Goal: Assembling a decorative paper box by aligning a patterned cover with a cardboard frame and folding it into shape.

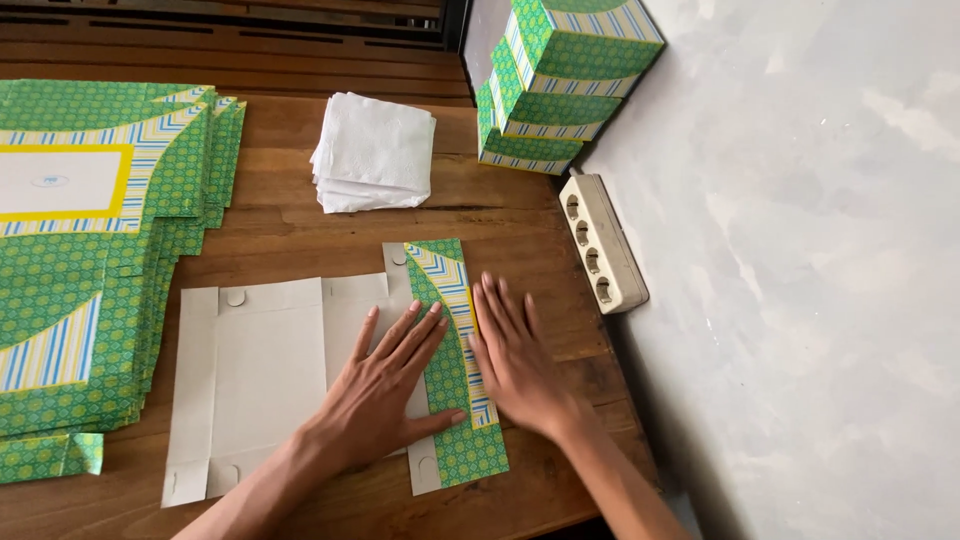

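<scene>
A wooden table (300, 225) runs up against a pale grey wall (800, 280), with dark wooden slats behind it. Far left of the fingers lies a big stack of flat green patterned cartons (90, 260), printed side up. Beyond the fingertips, at the back corner by the wall, stand folded green boxes (560, 80) piled on one another. Also beyond the fingertips, a little to the left, sits a pile of white napkins (372, 152). To the right of the right fingers, against the wall, lies a beige power strip (603, 243).

Under the fingers lies one flat carton blank (260, 370), grey inner side up, with its right-hand panel folded over so the green flap (452, 370) faces up. The left hand (385, 385) lies flat, fingers slightly spread, palm on the grey side and fingertips on the flap's left edge. The right hand (515, 355) lies flat just beside it, fingers close together, pressing along the flap's right edge. Neither hand grips anything.
</scene>
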